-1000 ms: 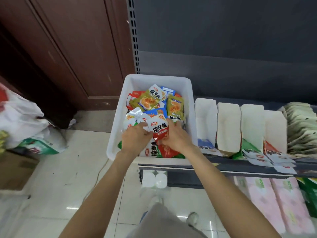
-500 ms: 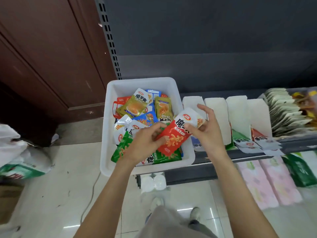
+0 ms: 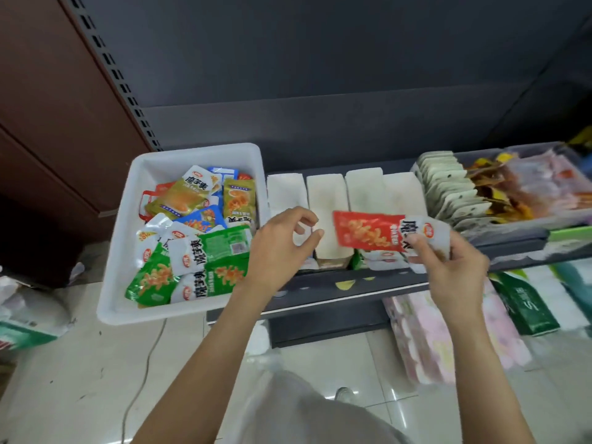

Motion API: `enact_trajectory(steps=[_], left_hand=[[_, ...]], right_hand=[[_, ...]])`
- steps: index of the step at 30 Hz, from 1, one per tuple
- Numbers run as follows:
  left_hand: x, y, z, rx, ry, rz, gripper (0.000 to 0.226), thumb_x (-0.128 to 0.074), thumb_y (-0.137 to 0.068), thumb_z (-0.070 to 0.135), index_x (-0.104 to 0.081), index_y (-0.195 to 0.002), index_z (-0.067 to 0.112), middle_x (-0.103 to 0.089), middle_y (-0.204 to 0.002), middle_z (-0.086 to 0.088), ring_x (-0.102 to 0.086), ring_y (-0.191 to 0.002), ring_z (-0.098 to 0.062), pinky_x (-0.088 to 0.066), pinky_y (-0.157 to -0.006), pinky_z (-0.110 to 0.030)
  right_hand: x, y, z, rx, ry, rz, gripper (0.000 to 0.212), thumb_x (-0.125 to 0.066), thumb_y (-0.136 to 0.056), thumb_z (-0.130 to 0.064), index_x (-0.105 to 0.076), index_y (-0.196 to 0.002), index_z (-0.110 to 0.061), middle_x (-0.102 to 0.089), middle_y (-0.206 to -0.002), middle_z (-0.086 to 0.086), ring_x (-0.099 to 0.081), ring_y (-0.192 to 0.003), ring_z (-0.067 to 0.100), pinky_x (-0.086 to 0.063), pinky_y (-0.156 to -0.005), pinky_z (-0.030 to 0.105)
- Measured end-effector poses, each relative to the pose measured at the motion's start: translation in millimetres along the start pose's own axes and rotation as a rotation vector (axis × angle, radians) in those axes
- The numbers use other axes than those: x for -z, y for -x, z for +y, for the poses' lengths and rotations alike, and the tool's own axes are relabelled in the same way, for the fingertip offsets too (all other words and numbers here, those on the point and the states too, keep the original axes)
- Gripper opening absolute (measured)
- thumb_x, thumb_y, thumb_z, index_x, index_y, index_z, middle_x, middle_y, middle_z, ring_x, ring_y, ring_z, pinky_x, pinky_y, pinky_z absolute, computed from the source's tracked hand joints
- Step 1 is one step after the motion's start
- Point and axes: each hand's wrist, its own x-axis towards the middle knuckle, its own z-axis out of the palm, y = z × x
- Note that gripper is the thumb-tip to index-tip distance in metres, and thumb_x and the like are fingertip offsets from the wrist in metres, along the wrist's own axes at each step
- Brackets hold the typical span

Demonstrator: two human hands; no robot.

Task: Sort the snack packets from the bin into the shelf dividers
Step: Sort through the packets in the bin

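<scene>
Both bare forearms reach forward and up from the bottom of the view, the left from the lower left, the right from the lower right. The left hand (image 3: pixel 282 248) is raised with its back toward the camera, wrist roughly straight; its fingers are loosely curled, thumb and forefinger tips near each other but apart, and it holds nothing. The right hand (image 3: pixel 448 270) sits to the right, apart from the left, also back-up. Its thumb and fingers form a pinching grip on the white end of a red packet (image 3: pixel 371 232), which sticks out leftward toward the left hand.
</scene>
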Motion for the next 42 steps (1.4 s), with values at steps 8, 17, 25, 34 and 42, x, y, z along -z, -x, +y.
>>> enact_trajectory(steps=[8, 17, 25, 34, 42], left_hand=[[-98, 14, 50, -0.115, -0.277, -0.149, 0.031, -0.066, -0.084, 0.031, -0.066, -0.112, 0.019, -0.067, -0.111, -0.001, -0.057, -0.102, -0.023, -0.042, -0.086, -0.035], [-146, 19, 73, -0.033, -0.473, -0.310, 0.044, -0.050, -0.092, 0.042, -0.052, -0.130, 0.020, -0.056, -0.131, -0.001, -0.048, -0.120, -0.021, -0.026, -0.104, -0.031], [-113, 33, 75, 0.002, -0.204, 0.017, 0.026, -0.054, -0.089, 0.033, -0.067, -0.107, 0.021, -0.068, -0.101, 0.006, -0.058, -0.097, -0.012, -0.042, -0.080, -0.023], [17, 61, -7, 0.347, -0.265, 0.368, 0.016, -0.061, -0.086, 0.020, -0.066, -0.102, 0.018, -0.068, -0.085, 0.001, -0.060, -0.077, -0.018, -0.045, -0.063, -0.029], [77, 51, -108, 0.684, -0.507, -0.049, 0.069, -0.070, -0.078, 0.028, -0.039, -0.139, 0.018, -0.040, -0.140, -0.013, -0.032, -0.130, -0.033, -0.033, -0.106, -0.043]], right_hand=[[63, -49, 61, 0.399, 0.550, 0.105, 0.016, -0.071, -0.081, -0.005, -0.071, -0.097, -0.003, -0.068, -0.068, 0.019, -0.062, -0.053, 0.032, -0.048, -0.057, 0.030], [39, -78, 110, 0.674, 0.849, -0.641, 0.029, -0.057, -0.089, -0.022, -0.065, -0.115, -0.013, -0.068, -0.109, 0.008, -0.065, -0.098, 0.028, -0.052, -0.079, 0.035], [51, -69, 66, 0.546, 0.613, -0.826, 0.039, -0.044, -0.098, -0.032, -0.048, -0.137, -0.024, -0.051, -0.139, 0.000, -0.047, -0.125, 0.021, -0.045, -0.093, 0.036], [-63, -18, -35, 0.605, 0.217, -1.001, 0.023, -0.048, -0.097, -0.028, -0.065, -0.112, -0.024, -0.070, -0.106, -0.007, -0.063, -0.093, 0.013, -0.051, -0.078, 0.034], [-216, 6, -53, 0.874, 0.571, -1.133, 0.045, -0.061, -0.090, -0.030, -0.052, -0.131, -0.015, -0.055, -0.131, 0.005, -0.050, -0.119, 0.024, -0.044, -0.093, 0.039]])
